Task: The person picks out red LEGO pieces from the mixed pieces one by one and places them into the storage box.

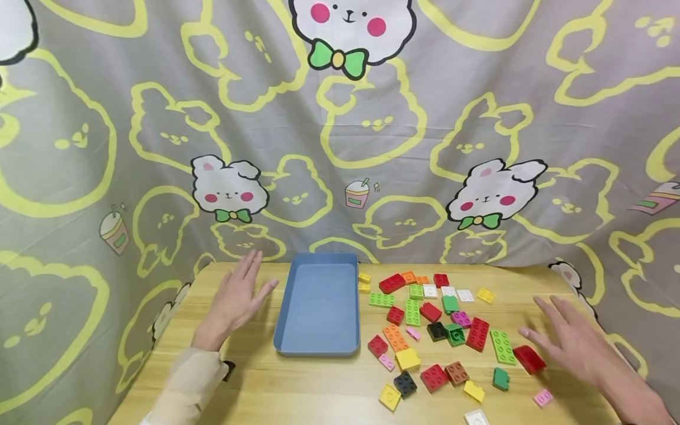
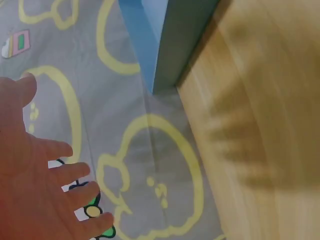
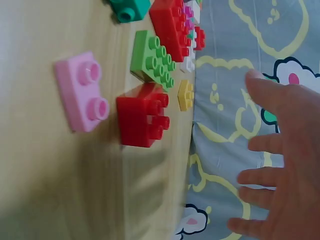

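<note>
My left hand hovers left of the blue tray, fingers straight and thumb spread toward its side. In the left wrist view the left hand shows its palm and holds nothing. On the right, my right hand is held out with fingers extended, close by a red brick. The right wrist view has that right hand apart from the red brick, which stands near a pink brick and a light green brick. The tray has no bricks inside.
Many loose bricks in several colours lie scattered right of the tray, among them an orange brick, a black brick and a brown brick. A white brick lies at the front. A patterned grey curtain hangs behind the wooden table.
</note>
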### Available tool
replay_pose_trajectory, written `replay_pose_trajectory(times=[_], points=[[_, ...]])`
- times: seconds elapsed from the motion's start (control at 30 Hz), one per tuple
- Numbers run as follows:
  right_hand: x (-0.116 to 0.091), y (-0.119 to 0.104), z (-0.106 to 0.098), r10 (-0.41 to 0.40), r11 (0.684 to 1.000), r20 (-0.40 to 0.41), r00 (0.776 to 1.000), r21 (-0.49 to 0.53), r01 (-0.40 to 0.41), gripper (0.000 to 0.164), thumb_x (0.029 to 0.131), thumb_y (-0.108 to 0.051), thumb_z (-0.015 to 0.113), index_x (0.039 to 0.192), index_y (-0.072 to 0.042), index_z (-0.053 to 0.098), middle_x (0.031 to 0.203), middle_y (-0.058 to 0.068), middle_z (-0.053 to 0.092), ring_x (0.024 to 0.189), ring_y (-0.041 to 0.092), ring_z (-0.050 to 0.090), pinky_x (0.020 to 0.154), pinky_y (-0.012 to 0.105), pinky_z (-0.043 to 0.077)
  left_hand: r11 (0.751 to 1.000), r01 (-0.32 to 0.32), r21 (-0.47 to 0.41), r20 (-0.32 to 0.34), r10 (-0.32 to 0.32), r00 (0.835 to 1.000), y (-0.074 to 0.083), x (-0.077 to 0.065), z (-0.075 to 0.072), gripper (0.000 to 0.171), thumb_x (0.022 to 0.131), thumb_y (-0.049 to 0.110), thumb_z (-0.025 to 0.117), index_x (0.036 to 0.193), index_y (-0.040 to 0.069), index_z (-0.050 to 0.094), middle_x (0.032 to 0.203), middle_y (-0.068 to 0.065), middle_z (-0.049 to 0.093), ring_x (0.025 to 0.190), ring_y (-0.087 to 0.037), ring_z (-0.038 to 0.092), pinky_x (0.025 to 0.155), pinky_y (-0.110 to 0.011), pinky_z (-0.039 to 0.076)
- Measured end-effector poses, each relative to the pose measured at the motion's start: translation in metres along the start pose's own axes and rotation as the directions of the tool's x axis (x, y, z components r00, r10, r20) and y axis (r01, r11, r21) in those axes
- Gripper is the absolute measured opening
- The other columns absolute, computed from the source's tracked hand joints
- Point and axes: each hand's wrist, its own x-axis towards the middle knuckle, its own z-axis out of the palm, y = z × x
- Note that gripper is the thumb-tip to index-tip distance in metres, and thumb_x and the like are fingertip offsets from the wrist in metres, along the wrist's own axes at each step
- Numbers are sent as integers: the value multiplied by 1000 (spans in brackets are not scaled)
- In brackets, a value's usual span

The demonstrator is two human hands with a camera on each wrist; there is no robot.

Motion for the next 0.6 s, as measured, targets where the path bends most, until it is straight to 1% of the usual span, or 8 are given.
replay_pose_trajectory(times=[0.07,0.13,0.2,0.27,0.33,0.47,0.6], points=[[-4,-1,2,16,1000,45,999,20,-17,85,93,-48,59,146,13,32,139,47,26,121,65,27,89,78,26,1000,-14,-22,-16,14,1000,4,-5,5,82,99,57,37,155,-2,24,159,-22,21,142,-42,20,109,-62,24],[-8,-1,4,18,999,75,997,31,-21,85,92,-48,60,145,14,33,138,47,29,118,65,30,87,79,28,999,-24,-47,-24,23,999,9,-9,11,81,100,56,38,154,-3,26,158,-22,24,141,-42,23,108,-60,28],[-12,-1,9,14,999,78,997,41,-17,84,91,-46,63,142,15,36,135,46,33,115,66,33,85,79,30,997,-19,-76,-19,18,1000,14,-14,16,80,100,56,37,154,-1,27,157,-22,26,140,-41,27,106,-59,33],[-15,0,13,17,999,90,996,43,-21,84,90,-47,64,141,15,38,133,46,37,113,65,36,85,77,33,994,2,-111,7,-1,1000,20,-20,20,79,99,57,37,154,1,28,156,-23,27,138,-43,30,103,-61,36],[-18,0,18,30,998,112,993,46,-36,84,89,-49,64,140,14,39,131,46,38,111,66,38,83,77,35,989,21,-145,47,-14,999,26,-26,22,79,99,57,37,154,1,28,154,-26,29,135,-45,34,100,-62,37],[-24,3,26,30,998,115,993,43,-35,84,86,-51,66,136,14,45,125,45,45,109,63,44,81,73,39,981,59,-186,129,-36,991,35,-37,27,79,99,57,36,154,1,29,151,-29,33,132,-46,37,101,-62,36],[-27,4,31,4,999,83,997,36,-7,78,79,-48,74,128,11,56,116,38,55,104,57,52,80,68,44,973,110,-201,153,-80,985,38,-47,34,78,100,58,33,154,2,31,146,-28,40,130,-44,41,101,-61,38]])
